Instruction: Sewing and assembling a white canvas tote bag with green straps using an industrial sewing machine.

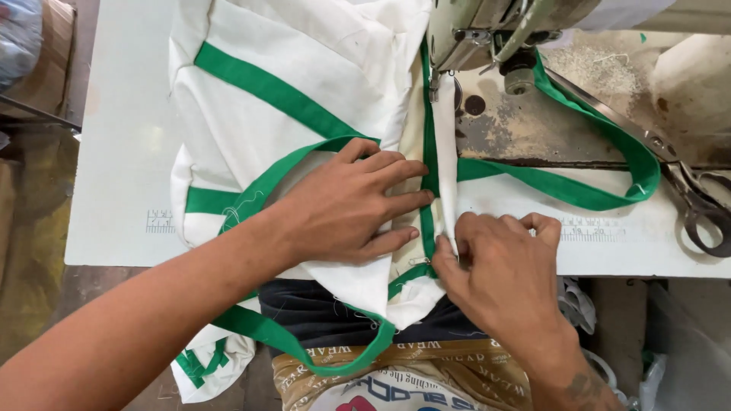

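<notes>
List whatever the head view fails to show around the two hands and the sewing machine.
- Needle and presser foot: hidden under the sewing machine head, itself cut off by the top edge.
- White fabric under the left hand: covered by the palm.
- Right hand fingertips: curled onto the green trim; the grip is unclear.
- Scissors: handles cropped at the right edge.

**Tight at the needle, open at the table's left**

The sewing machine head (495,30) looms over the seam, blocking the way from above. Scissors (697,194) lie along the right edge, with a green strap (579,190) looped beside them. Bunched white cloth (289,68) covers the middle. Bare table (122,137) lies open on the left.
</notes>
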